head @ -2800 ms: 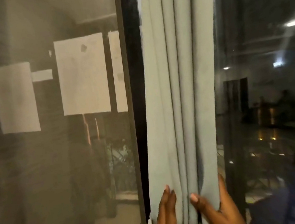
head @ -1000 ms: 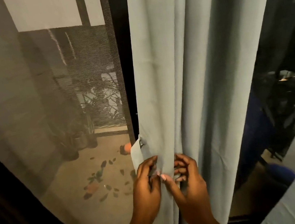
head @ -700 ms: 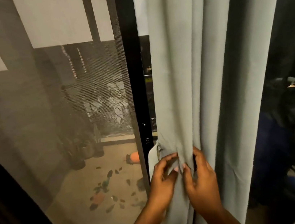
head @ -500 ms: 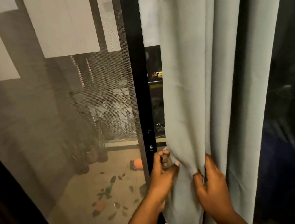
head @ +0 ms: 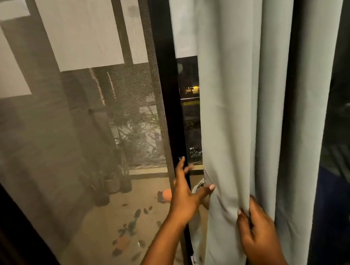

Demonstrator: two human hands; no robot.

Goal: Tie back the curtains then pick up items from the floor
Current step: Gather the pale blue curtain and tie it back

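Standing at the door. Curtain (head: pixel 243 100) hangs in folds right of the black frame (head: pixel 170 88), pulled clear of a narrow strip of glass. My right hand (head: pixel 259 233) grips a fold low down, fingers (head: pixel 243 217) curled into the cloth, bunching it. My left hand (head: pixel 185 196) is spread wide over the frame, fingers straight, holding nothing; thumb tip touches the curtain's left edge. A pale strip of cloth (head: pixel 196 187), maybe the tie, shows just behind the thumb; cannot tell how it is fixed. Left of the frame, mesh screen (head: pixel 80 134). Through it, the balcony floor (head: pixel 107 231): scattered leaves (head: pixel 128 226), an orange thing (head: pixel 167 195) near the frame, pots (head: pixel 111 185) further back.
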